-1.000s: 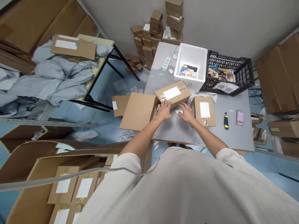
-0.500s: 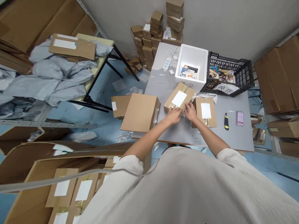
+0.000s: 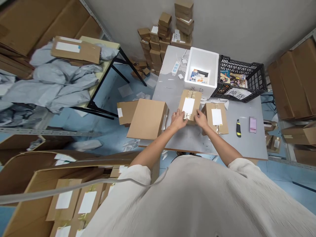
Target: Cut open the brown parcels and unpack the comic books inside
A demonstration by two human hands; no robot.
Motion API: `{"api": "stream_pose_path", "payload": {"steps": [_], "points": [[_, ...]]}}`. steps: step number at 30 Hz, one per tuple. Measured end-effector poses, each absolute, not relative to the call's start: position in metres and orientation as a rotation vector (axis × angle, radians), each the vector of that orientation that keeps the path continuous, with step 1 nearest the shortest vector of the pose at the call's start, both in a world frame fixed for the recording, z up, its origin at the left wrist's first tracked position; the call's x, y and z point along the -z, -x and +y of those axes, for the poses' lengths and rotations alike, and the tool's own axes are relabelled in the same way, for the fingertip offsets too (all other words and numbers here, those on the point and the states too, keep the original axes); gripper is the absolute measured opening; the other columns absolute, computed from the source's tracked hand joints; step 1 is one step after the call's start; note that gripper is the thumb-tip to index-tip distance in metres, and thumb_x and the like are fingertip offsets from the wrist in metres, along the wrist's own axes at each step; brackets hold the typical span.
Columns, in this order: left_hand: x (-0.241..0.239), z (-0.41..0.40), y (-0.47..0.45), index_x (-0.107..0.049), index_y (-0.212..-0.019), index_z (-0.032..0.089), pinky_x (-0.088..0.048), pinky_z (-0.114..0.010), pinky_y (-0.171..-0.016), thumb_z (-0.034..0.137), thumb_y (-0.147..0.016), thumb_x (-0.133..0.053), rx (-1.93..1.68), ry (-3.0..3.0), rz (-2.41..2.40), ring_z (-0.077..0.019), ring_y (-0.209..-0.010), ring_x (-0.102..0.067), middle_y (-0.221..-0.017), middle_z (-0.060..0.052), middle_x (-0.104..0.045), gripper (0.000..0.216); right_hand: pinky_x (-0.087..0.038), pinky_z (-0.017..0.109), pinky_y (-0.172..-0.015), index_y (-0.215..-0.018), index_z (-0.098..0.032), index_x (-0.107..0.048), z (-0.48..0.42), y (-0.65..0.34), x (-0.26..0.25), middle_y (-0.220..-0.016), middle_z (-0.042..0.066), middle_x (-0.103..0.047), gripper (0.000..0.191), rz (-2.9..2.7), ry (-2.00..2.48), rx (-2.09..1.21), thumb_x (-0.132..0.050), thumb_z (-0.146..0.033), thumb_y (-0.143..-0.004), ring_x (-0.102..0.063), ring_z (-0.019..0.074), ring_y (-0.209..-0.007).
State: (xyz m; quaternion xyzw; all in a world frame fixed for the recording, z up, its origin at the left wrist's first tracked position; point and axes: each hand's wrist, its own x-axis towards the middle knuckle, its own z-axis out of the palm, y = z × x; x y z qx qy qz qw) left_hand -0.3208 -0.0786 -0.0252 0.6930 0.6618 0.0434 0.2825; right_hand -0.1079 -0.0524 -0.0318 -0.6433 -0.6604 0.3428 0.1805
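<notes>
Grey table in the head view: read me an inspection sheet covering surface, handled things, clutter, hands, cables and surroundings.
Surface: grey table, some white marks or scraps.
Handled things: taped, white-labelled box between the hands.
Clutter: large carton at left; second labelled box, cutter and blurred pink item at right; white bin and black crate behind, both holding printed items.
Hands: left hand at the box's near left corner; right hand at its near right.
Cables: power strip with white cord, far left; pale cord passing the left sleeve.
Surroundings: stacked boxes by the wall; grey bags on a yellow table; scraps on the floor.
</notes>
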Motion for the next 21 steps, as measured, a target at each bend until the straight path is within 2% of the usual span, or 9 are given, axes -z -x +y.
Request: {"api": "stream_pose_path", "payload": {"steps": [4,9,14,18,21], "points": [[0.026,-0.098,0.309,-0.047,-0.175,0.022,-0.040,-0.063,-0.132,0.057,-0.101,-0.068,-0.169,-1.861,1.773,-0.0516,-0.162,-0.046,-0.187,-0.022,-0.036,0.085,-0.060,0.055,-0.120,-0.155,-0.017,-0.071,-0.068,0.106,0.022,-0.148,0.016,-0.080,0.059,-1.804,1.903,-0.900,-0.052,-0.031,-0.101,-0.077,0.0374,-0.133],[0.022,-0.108,0.317,-0.045,-0.177,0.020,-0.039,-0.056,-0.134,0.063,-0.103,-0.064,-0.147,-1.833,1.773,-0.0460,-0.162,-0.049,-0.182,-0.022,-0.044,0.088,-0.061,0.051,-0.119,-0.144,-0.020,-0.080,-0.091,0.107,0.012,-0.141,0.014,-0.084,0.051,-1.823,1.885,-0.836,-0.049,-0.032,-0.105,-0.080,0.0343,-0.128],[0.014,-0.111,0.324,-0.051,-0.171,0.018,-0.043,-0.056,-0.130,0.075,-0.108,-0.051,-0.143,-1.793,1.818,-0.0457,-0.159,-0.054,-0.169,-0.024,-0.059,0.085,-0.059,0.045,-0.122,-0.143,-0.022,-0.081,-0.096,0.122,0.005,-0.142,0.012,-0.084,0.050,-1.960,1.726,-0.827,-0.045,-0.032,-0.110,-0.079,0.0311,-0.132],[0.007,-0.107,0.324,-0.050,-0.172,0.018,-0.048,-0.055,-0.125,0.069,-0.111,-0.048,-0.140,-1.799,1.824,-0.0450,-0.152,-0.062,-0.167,-0.024,-0.063,0.080,-0.054,0.043,-0.127,-0.152,-0.019,-0.074,-0.093,0.133,0.012,-0.152,0.013,-0.078,0.052,-2.069,1.579,-0.882,-0.046,-0.028,-0.109,-0.073,0.0274,-0.142],[0.006,-0.106,0.330,-0.046,-0.176,0.020,-0.052,-0.051,-0.121,0.058,-0.115,-0.043,-0.165,-1.787,1.810,-0.0412,-0.146,-0.069,-0.168,-0.021,-0.064,0.071,-0.049,0.046,-0.133,-0.159,-0.016,-0.067,-0.094,0.131,0.025,-0.163,0.018,-0.068,0.056,-2.088,1.667,-0.893,-0.052,-0.028,-0.107,-0.064,0.0287,-0.153]]}}
